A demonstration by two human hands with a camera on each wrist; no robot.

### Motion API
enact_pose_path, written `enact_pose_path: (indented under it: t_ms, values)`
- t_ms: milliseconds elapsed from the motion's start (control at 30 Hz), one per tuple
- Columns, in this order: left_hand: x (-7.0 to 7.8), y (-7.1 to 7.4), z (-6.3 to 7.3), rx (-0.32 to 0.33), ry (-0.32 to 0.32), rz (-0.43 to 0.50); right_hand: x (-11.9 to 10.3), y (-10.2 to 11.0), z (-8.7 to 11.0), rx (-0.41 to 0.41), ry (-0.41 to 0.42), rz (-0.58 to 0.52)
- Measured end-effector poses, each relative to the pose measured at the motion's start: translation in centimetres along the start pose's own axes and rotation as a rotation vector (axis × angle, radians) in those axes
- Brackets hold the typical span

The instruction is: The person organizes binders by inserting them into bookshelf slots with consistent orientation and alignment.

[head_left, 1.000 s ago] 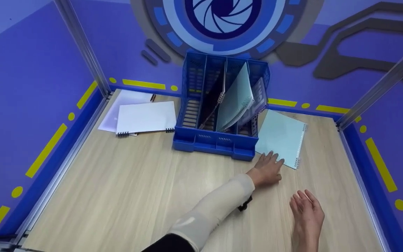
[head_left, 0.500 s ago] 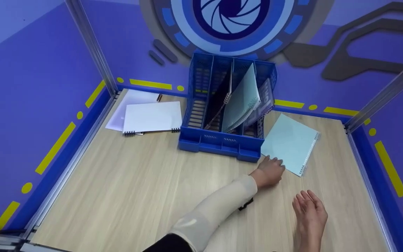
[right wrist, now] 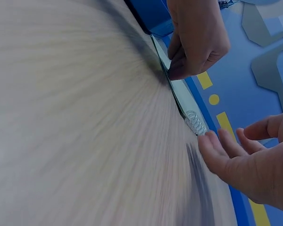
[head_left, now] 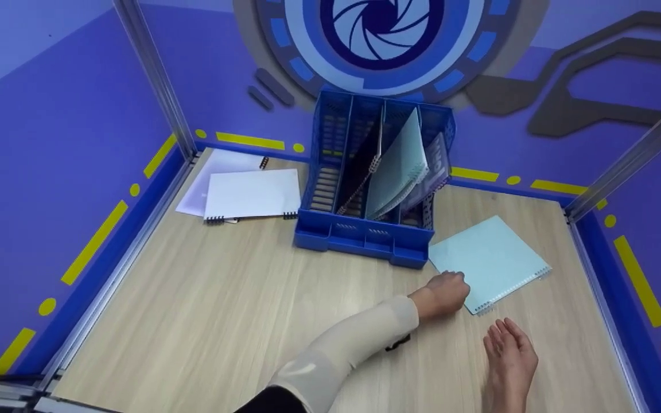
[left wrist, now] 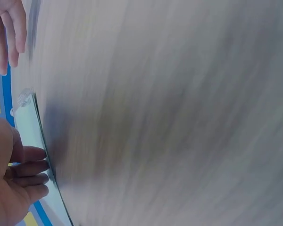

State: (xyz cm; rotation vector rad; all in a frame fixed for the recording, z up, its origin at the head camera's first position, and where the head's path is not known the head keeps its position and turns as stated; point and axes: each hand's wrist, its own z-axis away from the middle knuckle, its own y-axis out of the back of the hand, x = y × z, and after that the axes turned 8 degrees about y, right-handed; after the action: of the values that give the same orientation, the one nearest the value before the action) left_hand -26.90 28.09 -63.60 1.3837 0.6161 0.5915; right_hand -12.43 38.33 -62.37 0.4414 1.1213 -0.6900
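My left hand (head_left: 444, 293) pinches the near edge of a pale mint spiral notebook (head_left: 494, 261), fingers on top of the cover. In the left wrist view its curled fingertips (left wrist: 37, 179) meet the notebook's edge, which casts a shadow on the tabletop. The notebook's spiral binding points toward my right hand (head_left: 511, 355). That hand is held just above the table near the binding, empty, with fingers loosely bent. In the right wrist view the spiral coil (right wrist: 195, 121) shows right by my right fingertips (right wrist: 210, 141).
A blue divided file rack (head_left: 359, 232) stands at the back, holding a dark notebook (head_left: 359, 166), a mint notebook (head_left: 396, 166) and a clear-covered one (head_left: 431, 172). Left of it, a white notebook (head_left: 253, 194) overlaps a lilac one (head_left: 224, 160). Walls enclose the table.
The mint notebook has been pulled nearer and turned clockwise, away from the rack. My left fingers, spread at its edge before, now pinch it. My right hand has barely moved.
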Motion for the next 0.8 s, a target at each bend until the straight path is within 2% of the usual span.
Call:
enact_pose_path:
  t_ms: [167, 267, 400, 500, 567, 667, 800]
  values:
    - [0.5, -0.5, 0.4, 0.008, 0.024, -0.013, -0.2, 0.0, -0.6, 0.018, -0.007, -0.005]
    - [1.6, -0.3, 0.5, -0.027, 0.067, -0.003, -0.3, 0.1, -0.9, 0.012, -0.003, -0.022]
    - [3.0, -0.3, 0.7, -0.028, 0.060, -0.003, -0.5, 0.0, -1.3, 0.011, 0.002, -0.058]
    - [4.1, -0.6, 0.8, -0.031, 0.040, -0.043, -0.6, -0.1, -1.5, 0.022, -0.013, -0.088]
    - [4.6, -0.8, 0.9, -0.048, 0.049, -0.075, -0.7, -0.1, -1.6, 0.021, -0.020, -0.098]
    - [5.0, -1.0, 0.9, -0.018, 0.059, -0.120, -0.7, -0.1, -1.8, 0.016, -0.015, -0.101]
    - [5.4, -0.9, 0.7, 0.040, 0.050, -0.113, -0.8, -0.1, -2.1, 0.008, -0.014, -0.114]
